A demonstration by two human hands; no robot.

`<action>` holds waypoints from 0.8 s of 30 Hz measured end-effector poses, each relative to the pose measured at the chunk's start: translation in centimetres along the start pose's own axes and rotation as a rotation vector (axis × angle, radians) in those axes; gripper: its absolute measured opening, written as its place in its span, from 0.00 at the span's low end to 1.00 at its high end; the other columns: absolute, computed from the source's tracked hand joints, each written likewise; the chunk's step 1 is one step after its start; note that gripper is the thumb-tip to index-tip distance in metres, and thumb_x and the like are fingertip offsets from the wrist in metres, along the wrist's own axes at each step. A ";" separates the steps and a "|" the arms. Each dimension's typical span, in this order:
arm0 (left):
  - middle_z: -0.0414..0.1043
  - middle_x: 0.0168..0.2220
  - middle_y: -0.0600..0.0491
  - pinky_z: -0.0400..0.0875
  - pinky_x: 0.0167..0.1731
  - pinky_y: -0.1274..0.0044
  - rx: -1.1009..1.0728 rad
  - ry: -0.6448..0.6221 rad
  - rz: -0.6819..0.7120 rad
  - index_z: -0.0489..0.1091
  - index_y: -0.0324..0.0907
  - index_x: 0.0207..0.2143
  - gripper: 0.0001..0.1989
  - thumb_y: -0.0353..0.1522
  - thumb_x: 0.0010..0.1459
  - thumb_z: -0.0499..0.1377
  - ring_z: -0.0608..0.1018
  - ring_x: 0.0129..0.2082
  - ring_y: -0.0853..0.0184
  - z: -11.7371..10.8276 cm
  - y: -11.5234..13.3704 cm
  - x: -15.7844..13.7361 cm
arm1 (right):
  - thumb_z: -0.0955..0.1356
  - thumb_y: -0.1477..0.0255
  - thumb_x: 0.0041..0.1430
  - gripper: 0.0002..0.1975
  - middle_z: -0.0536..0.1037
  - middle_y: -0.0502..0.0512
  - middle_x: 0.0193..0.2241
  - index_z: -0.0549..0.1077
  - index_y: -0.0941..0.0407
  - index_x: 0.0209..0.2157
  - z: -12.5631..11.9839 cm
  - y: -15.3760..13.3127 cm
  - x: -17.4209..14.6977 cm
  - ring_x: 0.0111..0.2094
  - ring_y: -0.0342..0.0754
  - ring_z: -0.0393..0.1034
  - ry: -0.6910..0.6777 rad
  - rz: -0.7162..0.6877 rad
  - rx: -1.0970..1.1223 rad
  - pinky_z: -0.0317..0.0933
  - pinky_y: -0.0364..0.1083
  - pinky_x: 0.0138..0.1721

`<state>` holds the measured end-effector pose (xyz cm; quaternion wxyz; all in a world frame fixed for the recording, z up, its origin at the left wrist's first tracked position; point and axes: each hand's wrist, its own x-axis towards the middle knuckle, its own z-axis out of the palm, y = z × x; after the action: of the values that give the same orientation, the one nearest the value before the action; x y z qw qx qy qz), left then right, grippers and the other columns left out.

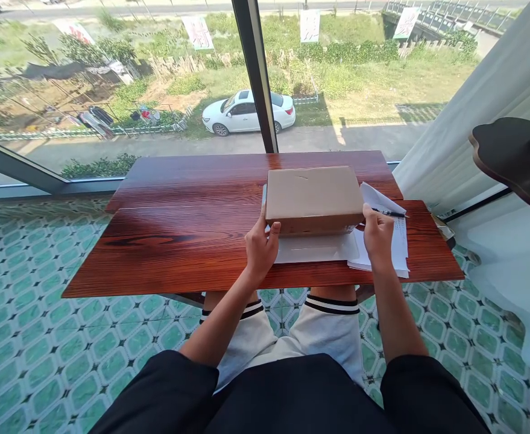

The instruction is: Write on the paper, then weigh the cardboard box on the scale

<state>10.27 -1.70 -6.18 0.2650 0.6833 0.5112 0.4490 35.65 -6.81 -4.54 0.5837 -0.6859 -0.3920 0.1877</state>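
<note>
A closed brown cardboard box (314, 193) is between my two hands over the right half of the table. My left hand (261, 247) grips its near left corner, with the thumb on the front side. At the near right corner, my right hand (377, 235) is closed on the box's edge, its fingers partly hidden. A white, flat, glossy thing (316, 250) shows under the front of the box; most of it is covered. Close to my right hand, a dark pen (394, 213) rests over white sheets of paper (398, 241) with writing on them.
The reddish-brown wooden table (183, 247) has a seam across it and angled ends. Behind it stands a large window with a dark frame post (258, 78). A white curtain (477, 108) hangs at the right, near a dark wavy-edged panel (509, 150). My legs are under the near edge.
</note>
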 end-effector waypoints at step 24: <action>0.70 0.62 0.43 0.72 0.58 0.63 -0.324 -0.024 0.180 0.62 0.45 0.65 0.25 0.42 0.69 0.48 0.73 0.62 0.59 -4.1 -2.0 0.7 | 0.57 0.56 0.70 0.24 0.74 0.60 0.44 0.76 0.57 0.46 -1.3 -0.4 -0.3 0.47 0.50 0.69 0.219 -0.336 -0.093 0.66 0.46 0.40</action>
<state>5.74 -0.82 -5.71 0.3363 0.6801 0.3657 0.5391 36.28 -7.92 -3.86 0.6135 -0.6533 -0.4435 -0.0065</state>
